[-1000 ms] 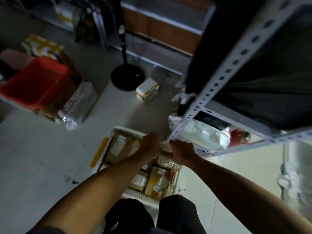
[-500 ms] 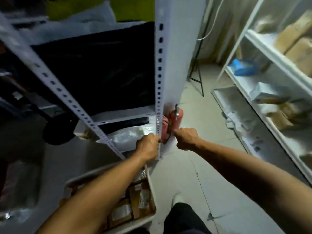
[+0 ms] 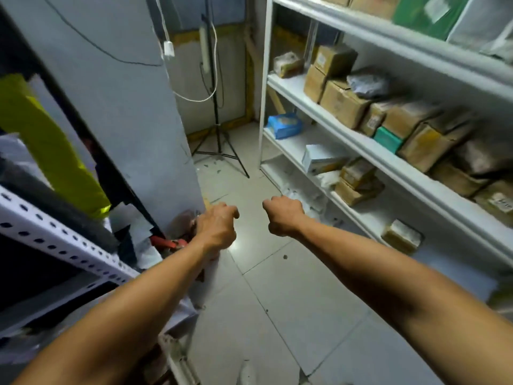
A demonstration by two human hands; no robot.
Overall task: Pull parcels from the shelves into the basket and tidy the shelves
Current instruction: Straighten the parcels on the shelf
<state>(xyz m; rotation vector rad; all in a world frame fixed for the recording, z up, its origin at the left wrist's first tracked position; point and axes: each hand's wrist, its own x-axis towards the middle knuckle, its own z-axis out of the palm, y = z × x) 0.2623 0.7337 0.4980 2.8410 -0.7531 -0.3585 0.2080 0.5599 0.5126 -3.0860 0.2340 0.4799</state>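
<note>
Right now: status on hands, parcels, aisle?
Left hand and right hand curled, holding nothing. Parcels on right shelves. Tripod ahead.

White shelves (image 3: 372, 147) on the right carry brown cardboard parcels (image 3: 342, 102) and a blue packet (image 3: 284, 125).

Back corner of the storeroom

A black tripod stand (image 3: 219, 145) stands on the pale tiled floor (image 3: 277, 301) — a white cable (image 3: 191, 98) loops beside it, and something red (image 3: 166, 243) sits low at left.
</note>
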